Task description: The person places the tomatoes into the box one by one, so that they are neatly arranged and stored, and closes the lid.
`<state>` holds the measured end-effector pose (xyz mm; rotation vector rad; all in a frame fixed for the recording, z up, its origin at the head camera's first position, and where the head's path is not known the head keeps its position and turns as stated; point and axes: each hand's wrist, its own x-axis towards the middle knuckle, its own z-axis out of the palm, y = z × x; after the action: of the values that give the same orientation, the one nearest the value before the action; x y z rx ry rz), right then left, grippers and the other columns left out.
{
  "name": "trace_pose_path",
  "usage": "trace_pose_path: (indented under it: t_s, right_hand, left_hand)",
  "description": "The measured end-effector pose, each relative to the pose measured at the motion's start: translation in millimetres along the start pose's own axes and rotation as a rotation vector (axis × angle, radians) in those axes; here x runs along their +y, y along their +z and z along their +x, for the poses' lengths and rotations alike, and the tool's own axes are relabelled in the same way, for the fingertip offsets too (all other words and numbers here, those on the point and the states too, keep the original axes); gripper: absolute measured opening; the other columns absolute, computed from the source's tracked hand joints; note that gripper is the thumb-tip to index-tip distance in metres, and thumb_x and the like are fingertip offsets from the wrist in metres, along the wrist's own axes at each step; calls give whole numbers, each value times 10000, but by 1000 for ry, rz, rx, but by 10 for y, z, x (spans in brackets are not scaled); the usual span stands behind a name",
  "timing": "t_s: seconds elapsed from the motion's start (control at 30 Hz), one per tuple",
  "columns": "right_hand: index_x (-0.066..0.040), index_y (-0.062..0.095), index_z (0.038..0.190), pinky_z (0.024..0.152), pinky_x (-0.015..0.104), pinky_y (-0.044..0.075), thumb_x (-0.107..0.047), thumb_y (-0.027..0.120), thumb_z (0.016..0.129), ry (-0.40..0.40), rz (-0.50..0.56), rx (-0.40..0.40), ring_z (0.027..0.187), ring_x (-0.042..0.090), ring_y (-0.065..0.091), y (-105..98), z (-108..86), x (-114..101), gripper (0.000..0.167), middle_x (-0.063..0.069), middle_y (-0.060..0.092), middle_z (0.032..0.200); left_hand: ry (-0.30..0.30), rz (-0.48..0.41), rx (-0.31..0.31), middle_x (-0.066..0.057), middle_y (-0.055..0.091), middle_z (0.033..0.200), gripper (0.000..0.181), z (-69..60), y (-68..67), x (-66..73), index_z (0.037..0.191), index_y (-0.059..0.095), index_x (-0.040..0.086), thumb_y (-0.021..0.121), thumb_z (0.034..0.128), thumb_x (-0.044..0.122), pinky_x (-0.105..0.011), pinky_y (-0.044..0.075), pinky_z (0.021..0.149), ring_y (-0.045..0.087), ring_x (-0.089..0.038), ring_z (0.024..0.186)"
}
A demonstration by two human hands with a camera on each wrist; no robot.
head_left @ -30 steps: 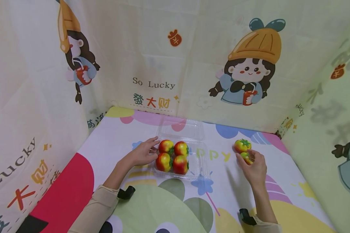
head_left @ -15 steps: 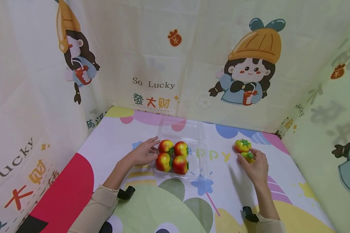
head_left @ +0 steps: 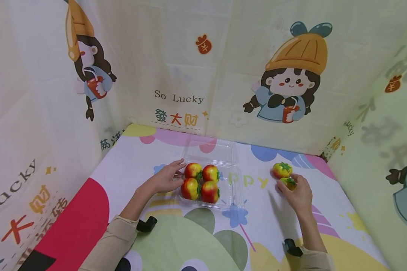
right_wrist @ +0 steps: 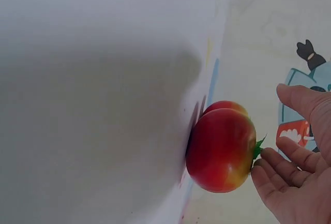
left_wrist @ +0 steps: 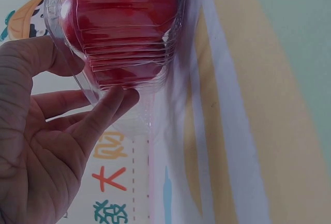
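In the head view, several red-and-yellow fruits [head_left: 210,191] with green leafy tops sit in an open clear plastic box [head_left: 229,194]. My left hand [head_left: 166,178] holds the box's left side. The left wrist view shows the thumb [left_wrist: 64,56] at the rim and the other fingers along the outer wall. Farther right, two similar fruits stand together on the table: a rear fruit [head_left: 281,170] and a front fruit [head_left: 288,183]. Around the front one is my right hand [head_left: 297,192]. In the right wrist view its fingertips [right_wrist: 258,171] touch this fruit's leafy top, while the thumb stands apart.
The clear lid [head_left: 220,151] lies folded back behind the box. A patterned cloth covers the table [head_left: 257,210]. Printed fabric walls [head_left: 224,67] rise behind it and at both sides.
My right hand has shifted slightly to the right, with the front fruit moving along a little and more of its green top showing. The left hand and the box have stayed put.
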<state>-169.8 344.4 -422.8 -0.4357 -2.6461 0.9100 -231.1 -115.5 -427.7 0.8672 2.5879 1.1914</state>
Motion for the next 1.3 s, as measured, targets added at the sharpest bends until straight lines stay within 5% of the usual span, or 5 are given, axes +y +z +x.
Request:
trace_pose_path:
  t_s: [0.7,1.3]
  right_hand:
    - [115,446,1434,1084,674,364,-271,754,902,13,-129,-121,1239,511,389,-112,98,176,726,362,431,1366]
    - [80,498,1398,1033,678,445,-102,806,837,-21,-210,-133,1246,539,367,-103,119,191,666,366,412,1342]
  left_hand:
    - [4,-9,-5,-260,290,1632,628,10,13,0,1515,413,-83,560,928,86,-463,538,1012,660,-339,1198]
    - [27,-30,-2,-290,288,1620,625,6,-7,-28,1497,414,-116,550,918,76,-464,540,1004,668,-346,1180]
